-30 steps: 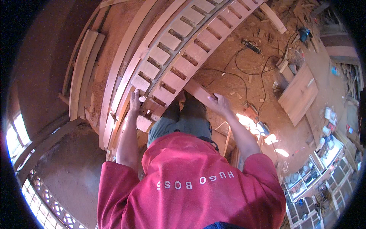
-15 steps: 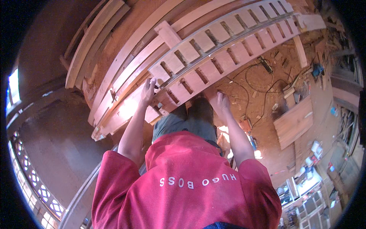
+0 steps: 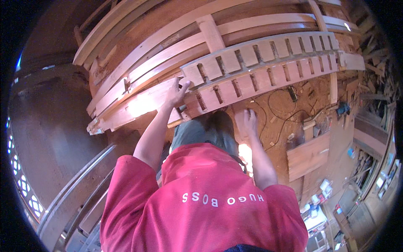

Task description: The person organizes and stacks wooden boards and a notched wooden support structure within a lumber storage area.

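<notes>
Two long slotted boards, one pale (image 3: 247, 56) and one pinkish (image 3: 270, 75), lie side by side across the upper middle, each with a row of rectangular cuts. My left hand (image 3: 177, 93) grips their near left end, fingers curled at the pale board's edge. My right hand (image 3: 249, 122), below the pinkish board, is closed on a short wooden plank (image 3: 238, 119) that runs up under it; part of that plank is hidden. Several long planks (image 3: 142, 67) lie behind the slotted boards, with an upright crosspiece (image 3: 210, 33) among them.
Cables (image 3: 275, 117) and a dark tool (image 3: 291, 93) lie on the dusty ground to the right, near a blue object (image 3: 343, 109), a flat wooden sheet (image 3: 308, 153) and scrap wood (image 3: 373, 63). Metal rails (image 3: 77, 180) stand at lower left; containers (image 3: 319, 197) cluster at lower right.
The slotted boards now lie more horizontal in view as the surroundings have shifted. My left hand appears higher and further right; my right hand is further right with the plank, which is less visible.
</notes>
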A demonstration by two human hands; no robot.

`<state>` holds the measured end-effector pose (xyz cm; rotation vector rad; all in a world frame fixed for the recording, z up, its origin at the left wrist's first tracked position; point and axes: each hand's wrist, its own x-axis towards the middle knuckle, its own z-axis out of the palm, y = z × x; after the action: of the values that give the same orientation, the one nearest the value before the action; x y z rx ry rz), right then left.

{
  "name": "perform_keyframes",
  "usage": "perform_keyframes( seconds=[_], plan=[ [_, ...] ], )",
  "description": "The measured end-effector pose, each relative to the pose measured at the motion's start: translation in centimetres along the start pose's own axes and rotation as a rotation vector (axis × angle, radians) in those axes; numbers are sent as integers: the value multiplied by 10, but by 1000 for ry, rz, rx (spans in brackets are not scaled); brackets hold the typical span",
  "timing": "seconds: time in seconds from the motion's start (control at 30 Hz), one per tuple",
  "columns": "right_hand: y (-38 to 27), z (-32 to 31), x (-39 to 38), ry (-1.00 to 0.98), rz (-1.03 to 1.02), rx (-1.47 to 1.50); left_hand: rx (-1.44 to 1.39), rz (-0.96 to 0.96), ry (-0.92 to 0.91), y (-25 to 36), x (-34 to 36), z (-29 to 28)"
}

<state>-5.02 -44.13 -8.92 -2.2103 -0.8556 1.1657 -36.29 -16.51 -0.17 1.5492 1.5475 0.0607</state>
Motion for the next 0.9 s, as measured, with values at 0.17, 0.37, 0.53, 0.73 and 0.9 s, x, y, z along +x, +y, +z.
perform_keyframes(
  seconds=[0.17,0.37,0.53,0.73,0.9],
  plan=[
    [-38,22,-68,-207,246,403,-42,90,-38,8,2,-3],
    [-70,140,-21,-366,149,850,-39,155,-40,14,10,-5],
    [-164,138,-31,-401,470,1246,-53,162,19,-13,12,0],
    [-146,150,-29,-319,471,1234,-25,249,-30,-29,9,-42],
    [-181,148,-43,-211,496,1168,478,262,124,-112,23,-132]
  ],
)
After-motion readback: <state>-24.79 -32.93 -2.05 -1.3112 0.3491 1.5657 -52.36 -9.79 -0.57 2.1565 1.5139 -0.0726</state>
